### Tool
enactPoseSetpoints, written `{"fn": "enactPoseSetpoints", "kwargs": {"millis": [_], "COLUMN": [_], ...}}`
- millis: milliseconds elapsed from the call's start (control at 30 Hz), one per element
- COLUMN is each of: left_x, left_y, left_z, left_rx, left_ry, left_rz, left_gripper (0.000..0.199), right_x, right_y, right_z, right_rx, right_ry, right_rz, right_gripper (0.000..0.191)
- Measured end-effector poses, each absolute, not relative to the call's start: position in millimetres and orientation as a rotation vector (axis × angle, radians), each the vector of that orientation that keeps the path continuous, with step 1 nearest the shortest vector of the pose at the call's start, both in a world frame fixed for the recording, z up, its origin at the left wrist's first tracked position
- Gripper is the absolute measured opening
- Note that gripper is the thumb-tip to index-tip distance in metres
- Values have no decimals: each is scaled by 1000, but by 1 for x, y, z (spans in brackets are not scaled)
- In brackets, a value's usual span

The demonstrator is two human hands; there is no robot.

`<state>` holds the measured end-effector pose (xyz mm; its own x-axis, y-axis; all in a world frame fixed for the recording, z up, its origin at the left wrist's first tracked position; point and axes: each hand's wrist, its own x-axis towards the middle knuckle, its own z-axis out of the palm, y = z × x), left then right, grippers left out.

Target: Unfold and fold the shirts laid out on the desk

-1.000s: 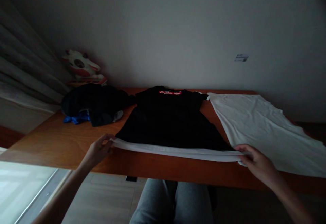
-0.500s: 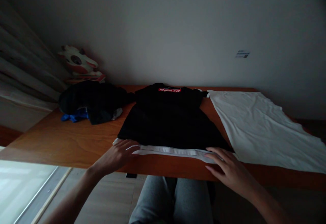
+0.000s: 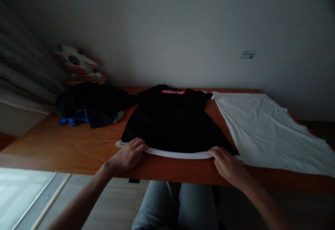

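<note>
A black T-shirt [image 3: 172,121] lies spread flat, its collar toward the wall and a red "Remain free" label print [image 3: 173,91] below the neck. Along its near edge runs a white hem band [image 3: 178,153]. My left hand [image 3: 132,154] has its fingers closed on the hem left of centre. At the right part of the same hem, my right hand [image 3: 225,163] pinches the white band. Both thumbs are mostly hidden. A bit of white fabric sticks out beyond each hand at the shirt's lower corners.
The shirt rests on a wooden table [image 3: 78,149] against a grey wall. A white garment [image 3: 264,128] is laid out on the right. Dark clothes [image 3: 96,102] with a blue piece [image 3: 74,119] are heaped at left, before a cow figure [image 3: 78,60]. A curtain [image 3: 23,73] hangs at far left.
Both hands have closed on the hem; their fingers were looser before. The white band, uneven and partly doubled earlier, now looks straighter and narrower.
</note>
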<state>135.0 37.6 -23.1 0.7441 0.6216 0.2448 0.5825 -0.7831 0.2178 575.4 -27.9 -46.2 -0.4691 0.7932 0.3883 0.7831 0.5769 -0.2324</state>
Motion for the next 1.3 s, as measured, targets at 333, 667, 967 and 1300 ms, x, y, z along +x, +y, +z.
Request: {"fn": "enactPoseSetpoints", "kwargs": {"millis": [333,667,967,1300], "left_x": [134,123,112,90], "left_y": [29,4,23,22], "left_z": [-14,-10,-7,-6], "left_rx": [2862,2771,2925,2977], "left_ry": [929,868,1053,1066], "left_rz": [510,391,278,218], "left_gripper": [15,22,29,31], "right_x": [578,585,587,609], "right_y": [-43,-62,-52,-54], "right_z": [-34,-37,-37,-44], "right_rx": [-1220,-1233,-1344,-1380], "right_ry": [-2474,-2431,-2454,-2366], "right_rz": [-151,-41,-110,-123], "right_gripper": [26,17,36,23]}}
